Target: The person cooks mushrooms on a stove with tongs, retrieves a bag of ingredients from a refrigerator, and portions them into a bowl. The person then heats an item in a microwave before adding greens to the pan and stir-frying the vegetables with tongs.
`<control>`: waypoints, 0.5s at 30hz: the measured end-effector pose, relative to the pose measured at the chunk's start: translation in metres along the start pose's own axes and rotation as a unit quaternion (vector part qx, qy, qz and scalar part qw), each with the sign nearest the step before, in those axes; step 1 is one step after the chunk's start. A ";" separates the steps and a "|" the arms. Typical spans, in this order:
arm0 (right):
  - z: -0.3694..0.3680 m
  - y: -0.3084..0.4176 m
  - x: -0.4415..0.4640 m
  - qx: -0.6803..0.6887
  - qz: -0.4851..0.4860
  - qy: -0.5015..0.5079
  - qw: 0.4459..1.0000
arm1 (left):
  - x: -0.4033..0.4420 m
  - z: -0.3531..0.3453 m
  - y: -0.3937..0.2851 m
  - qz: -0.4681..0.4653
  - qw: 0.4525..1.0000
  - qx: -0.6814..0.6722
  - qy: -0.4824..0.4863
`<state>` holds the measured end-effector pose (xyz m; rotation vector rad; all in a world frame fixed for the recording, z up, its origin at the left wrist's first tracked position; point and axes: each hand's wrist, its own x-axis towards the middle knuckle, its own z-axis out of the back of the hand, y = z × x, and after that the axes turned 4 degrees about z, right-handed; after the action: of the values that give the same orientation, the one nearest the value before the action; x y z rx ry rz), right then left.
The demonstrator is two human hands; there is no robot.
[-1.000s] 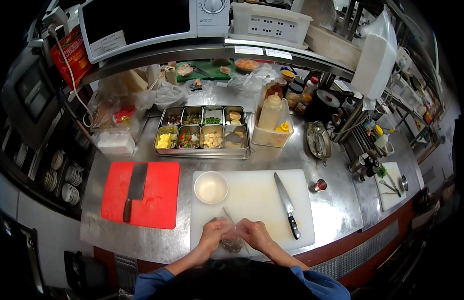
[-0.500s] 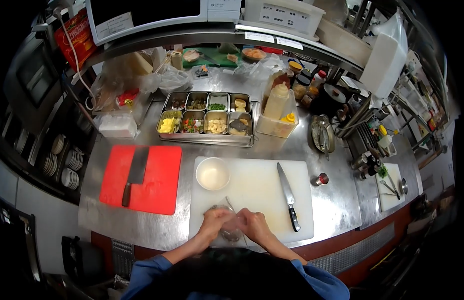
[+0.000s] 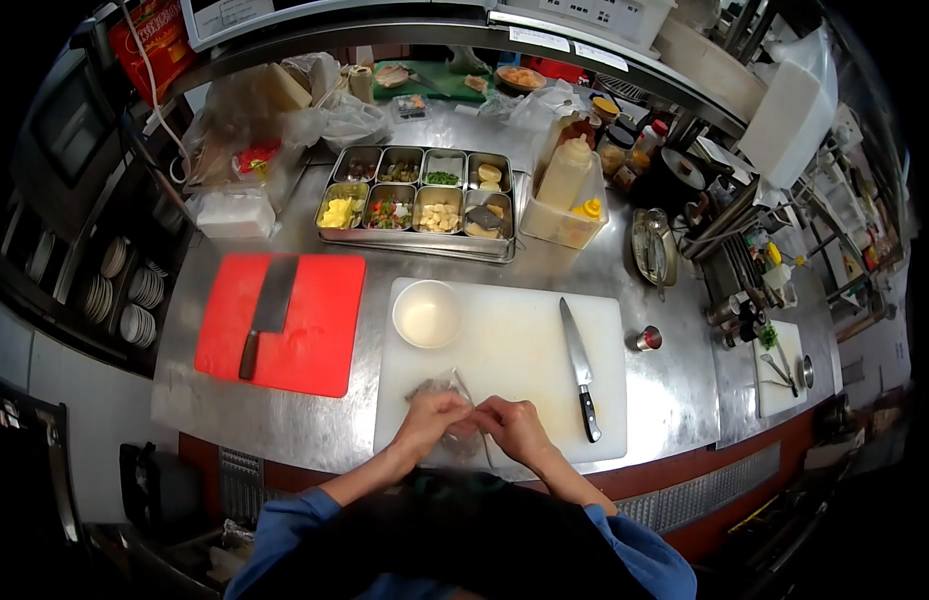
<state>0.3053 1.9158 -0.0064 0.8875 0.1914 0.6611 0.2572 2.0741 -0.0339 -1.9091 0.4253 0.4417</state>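
Observation:
Both my hands meet over the near edge of a white cutting board (image 3: 504,370). My left hand (image 3: 434,418) pinches a clear plastic bag (image 3: 466,446), and the fingers of my right hand (image 3: 514,424) are closed on the same bag beside it. Something brownish shows through the plastic; I cannot make out what. Just beyond my hands a white bowl (image 3: 427,314) stands on the board, with pale contents or a pale inside. To the right of my right hand lies a chef's knife (image 3: 580,370) with a black handle, its tip pointing away from me.
On the left lies a red cutting board (image 3: 319,330) bearing a cleaver (image 3: 271,300). Behind stands a steel tray of ingredient pans (image 3: 416,240), with a tub of squeeze bottles (image 3: 554,225) beside it. A small metal cup (image 3: 646,339) stands right of the white board. A shelf (image 3: 424,35) crosses overhead.
The whole view has tilted, so the boards and bowl sit higher in the picture. My fingers have drawn closer together on the bag.

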 end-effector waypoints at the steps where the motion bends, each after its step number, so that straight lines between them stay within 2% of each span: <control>1: 0.000 0.000 0.000 0.002 -0.002 0.003 1.000 | -0.001 0.000 -0.001 -0.006 1.000 0.016 0.004; 10: 0.004 -0.001 0.003 -0.040 0.007 0.036 0.999 | 0.004 -0.001 0.007 -0.007 1.000 0.029 -0.001; 15: 0.006 -0.006 0.008 0.069 0.003 0.103 0.992 | 0.002 0.003 -0.005 -0.051 0.993 0.102 0.015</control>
<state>0.3169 1.9136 -0.0063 0.9524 0.4241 0.7521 0.2613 2.0784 -0.0318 -1.7326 0.3765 0.2914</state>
